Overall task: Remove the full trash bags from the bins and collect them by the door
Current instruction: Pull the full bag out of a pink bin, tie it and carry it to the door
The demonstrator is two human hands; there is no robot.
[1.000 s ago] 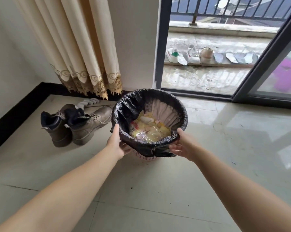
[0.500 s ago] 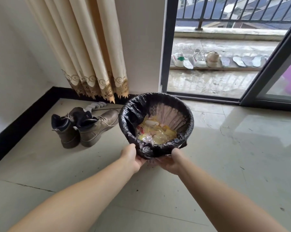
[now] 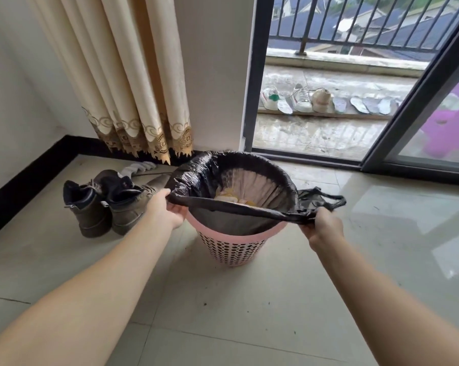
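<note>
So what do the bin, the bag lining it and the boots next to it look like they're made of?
Bin: looks like pink moulded plastic, matt, with rows of punched round holes in its wall.
Bag: thin black plastic film, glossy and crinkled, stretching taut where it is pulled.
Boots: probably leather or suede, brown-grey and dull, with laces and dark padded collars; the exact material can't be told.

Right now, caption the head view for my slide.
Both hands, left hand and right hand, peel black trash bag off pink bin.
</note>
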